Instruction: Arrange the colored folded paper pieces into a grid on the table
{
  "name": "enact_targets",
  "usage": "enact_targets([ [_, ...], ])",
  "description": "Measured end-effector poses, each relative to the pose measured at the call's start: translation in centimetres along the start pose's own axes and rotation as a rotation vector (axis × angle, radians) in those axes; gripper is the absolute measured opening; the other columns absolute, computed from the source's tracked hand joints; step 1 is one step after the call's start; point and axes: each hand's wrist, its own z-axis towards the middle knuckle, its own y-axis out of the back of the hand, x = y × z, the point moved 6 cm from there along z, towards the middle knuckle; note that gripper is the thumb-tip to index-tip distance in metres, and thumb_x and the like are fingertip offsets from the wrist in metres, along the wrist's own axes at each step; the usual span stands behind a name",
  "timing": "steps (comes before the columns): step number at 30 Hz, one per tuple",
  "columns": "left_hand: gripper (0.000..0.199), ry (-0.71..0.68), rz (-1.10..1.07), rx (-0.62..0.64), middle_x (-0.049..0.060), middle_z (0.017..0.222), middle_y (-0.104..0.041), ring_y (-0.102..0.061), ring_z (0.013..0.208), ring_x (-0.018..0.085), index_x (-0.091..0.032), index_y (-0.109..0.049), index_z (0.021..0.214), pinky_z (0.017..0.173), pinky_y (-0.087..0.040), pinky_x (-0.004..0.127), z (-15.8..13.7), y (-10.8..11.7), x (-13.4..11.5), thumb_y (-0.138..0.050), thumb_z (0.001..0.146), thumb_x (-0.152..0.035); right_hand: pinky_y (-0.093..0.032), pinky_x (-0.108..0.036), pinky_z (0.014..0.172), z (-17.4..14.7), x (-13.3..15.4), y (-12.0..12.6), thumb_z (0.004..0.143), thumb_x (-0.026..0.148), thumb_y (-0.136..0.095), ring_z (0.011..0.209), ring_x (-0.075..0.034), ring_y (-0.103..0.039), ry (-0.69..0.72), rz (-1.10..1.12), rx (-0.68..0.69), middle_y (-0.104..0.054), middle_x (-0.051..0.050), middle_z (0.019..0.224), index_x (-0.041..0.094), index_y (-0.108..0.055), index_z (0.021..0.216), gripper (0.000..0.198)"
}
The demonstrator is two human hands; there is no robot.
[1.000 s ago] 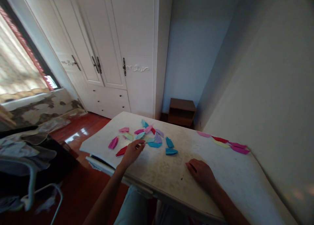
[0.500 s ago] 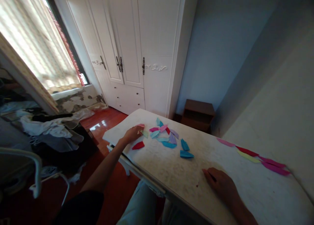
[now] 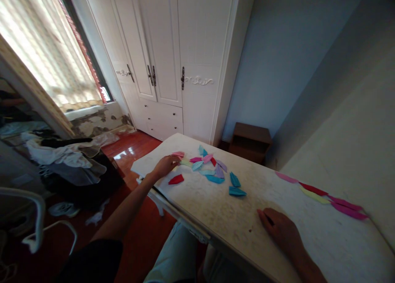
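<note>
My left hand [image 3: 166, 167] is at the table's left part, fingers closed on the near end of a pale yellow folded paper piece [image 3: 186, 162]. Just beyond those fingers lies a pink paper piece [image 3: 178, 154], and a red one [image 3: 176, 179] is on the near side. To the right is a loose cluster of paper pieces, among them a pink one [image 3: 207, 158], a purple one [image 3: 219, 171] and a blue one [image 3: 215, 179]. My right hand [image 3: 281, 231] rests on the tabletop with its fingers curled in; nothing shows in them.
Two blue paper pieces [image 3: 237, 191] lie mid-table. A row with a magenta piece [image 3: 348, 209] runs along the wall side of the white table [image 3: 216, 209]. Beyond stand a white wardrobe [image 3: 200, 110] and a brown cabinet [image 3: 251, 141]. A cloth-covered heap [image 3: 77, 159] is on the left.
My left hand has shifted slightly, and the pale yellow piece now lies lower and closer to the cluster. My right hand stays in place. The view has shifted a little.
</note>
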Motion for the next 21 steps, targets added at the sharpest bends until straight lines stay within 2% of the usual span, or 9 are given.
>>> enact_targets([
  [2,0.027,-0.015,-0.102,-0.044,0.007,0.102,-0.070,-0.065,0.078,0.016,-0.018,-0.071,0.094,0.076,-0.050,0.027,-0.2,0.8,-0.7,-0.049,0.086,-0.031,-0.040,-0.030,0.059,0.0,0.0,-0.1,0.094,0.053,-0.031,0.059,-0.018,-0.057,-0.003,-0.018,0.004,-0.063,-0.005,0.065,0.023,-0.058,0.065,0.050],
  [5,0.031,0.044,-0.276,-0.134,0.006,0.086,-0.070,-0.058,0.054,0.011,-0.016,-0.068,0.099,0.057,-0.048,0.023,-0.6,2.0,-1.9,-0.048,0.087,-0.037,-0.039,-0.030,0.063,-0.1,0.0,-0.1,0.095,0.051,-0.029,0.062,-0.018,-0.057,-0.004,-0.046,0.012,-0.063,-0.005,0.067,0.022,-0.059,0.066,0.051],
  [8,0.032,0.033,-0.398,-0.149,0.003,0.070,-0.065,-0.056,0.050,0.010,-0.014,-0.065,0.097,0.052,-0.045,0.021,-0.5,2.6,-4.3,-0.049,0.087,-0.040,-0.037,-0.029,0.064,0.0,0.1,-0.2,0.096,0.048,-0.029,0.062,-0.017,-0.056,-0.002,-0.074,0.027,-0.062,-0.005,0.068,0.020,-0.059,0.067,0.050],
  [12,0.030,-0.080,-0.502,-0.095,0.002,0.068,-0.061,-0.054,0.051,0.009,-0.013,-0.064,0.092,0.050,-0.044,0.019,0.6,2.7,-9.4,-0.051,0.087,-0.040,-0.036,-0.027,0.067,0.1,0.3,-0.2,0.097,0.041,-0.031,0.066,-0.016,-0.056,-0.005,-0.083,0.051,-0.063,-0.005,0.071,0.018,-0.059,0.070,0.046],
  [17,0.029,-0.216,-0.638,-0.101,0.001,0.066,-0.059,-0.051,0.051,0.008,-0.013,-0.067,0.094,0.046,-0.041,0.018,2.1,2.4,-17.3,-0.058,0.085,-0.040,-0.034,-0.027,0.068,0.2,0.5,-0.2,0.097,0.036,-0.032,0.069,-0.016,-0.056,-0.042,-0.128,0.084,-0.064,-0.006,0.074,0.017,-0.062,0.072,0.042],
  [21,0.027,-0.311,-0.751,0.004,0.003,0.076,-0.064,-0.053,0.051,0.007,-0.014,-0.071,0.091,0.047,-0.043,0.018,3.6,-0.1,-23.4,-0.063,0.081,-0.038,-0.034,-0.026,0.071,0.4,0.7,0.1,0.097,0.034,-0.037,0.073,-0.014,-0.056,-0.063,-0.132,0.103,-0.065,-0.004,0.078,0.017,-0.062,0.075,0.037],
])
